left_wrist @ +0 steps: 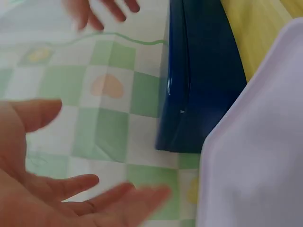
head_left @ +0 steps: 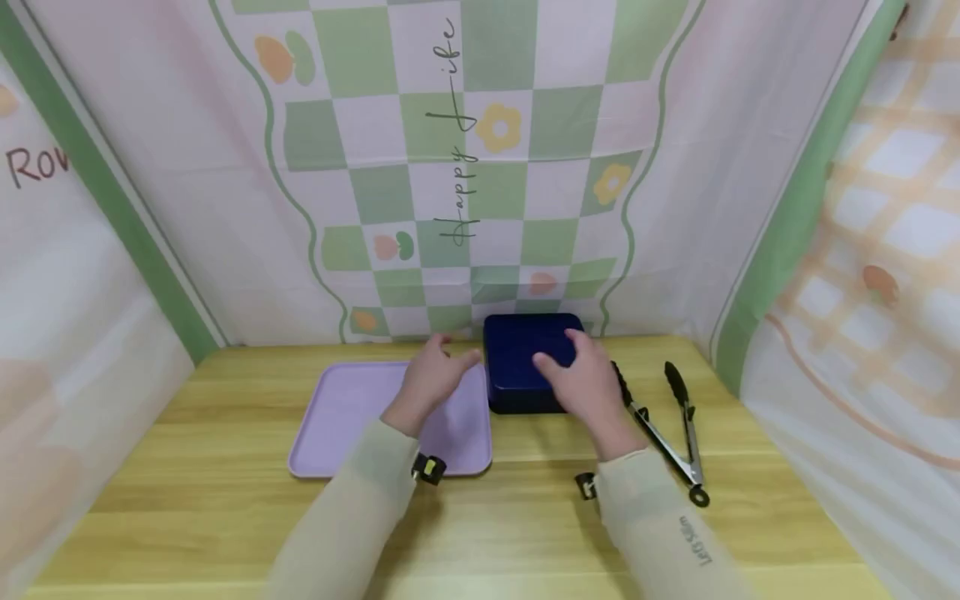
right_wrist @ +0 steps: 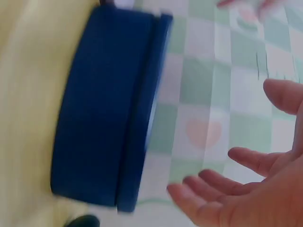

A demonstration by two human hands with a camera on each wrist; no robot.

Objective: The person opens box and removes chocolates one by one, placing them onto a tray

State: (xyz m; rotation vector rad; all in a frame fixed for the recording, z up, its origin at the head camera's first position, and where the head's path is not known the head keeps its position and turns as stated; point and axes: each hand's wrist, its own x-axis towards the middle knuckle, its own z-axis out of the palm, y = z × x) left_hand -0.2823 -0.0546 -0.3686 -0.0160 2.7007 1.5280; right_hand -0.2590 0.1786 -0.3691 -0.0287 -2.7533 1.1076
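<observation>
A dark blue lidded box (head_left: 517, 358) stands at the back of the wooden table. In the head view my left hand (head_left: 433, 379) hovers over the right part of a lilac tray (head_left: 352, 417), left of the box. My right hand (head_left: 588, 379) is at the box's right side, partly covering it. Both hands have their fingers spread and hold nothing. In the left wrist view a gap shows between the left hand (left_wrist: 71, 189) and the box (left_wrist: 208, 75). The right wrist view shows the right hand (right_wrist: 251, 184) apart from the box (right_wrist: 104, 109), fingers loosely extended.
Metal tongs (head_left: 690, 433) with black tips lie spread on the table (head_left: 525, 517), right of the box. A checked cloth (head_left: 495, 192) hangs behind the table, and further cloths hang at both sides. The tray sits directly left of the box.
</observation>
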